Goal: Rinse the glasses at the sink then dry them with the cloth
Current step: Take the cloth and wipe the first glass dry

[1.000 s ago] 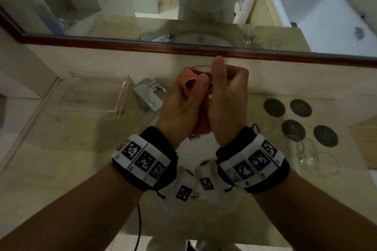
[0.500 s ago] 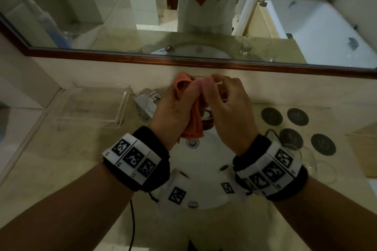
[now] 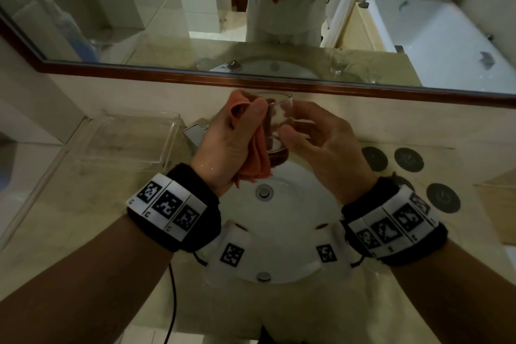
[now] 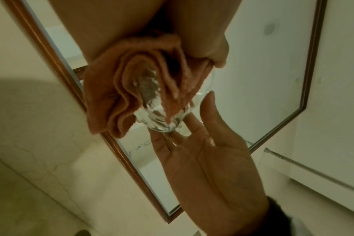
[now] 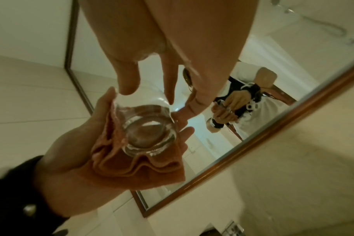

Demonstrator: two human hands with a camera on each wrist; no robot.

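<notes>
A clear glass is held upright over the sink. My right hand pinches its side between thumb and fingertips. My left hand grips a folded orange cloth and presses it against the glass's left side. In the right wrist view the glass shows its thick base, nested in the cloth on the left hand's palm. The left wrist view has the cloth wrapped round the glass, with the right hand reaching up to it.
A chrome faucet stands behind the left hand. A clear plastic tray lies on the counter at the left. Several dark round coasters lie at the right. A wood-framed mirror runs along the wall.
My hands have parted a little. The right hand has shifted to the right and now holds the glass by the fingertips, so more of the glass shows beside the cloth.
</notes>
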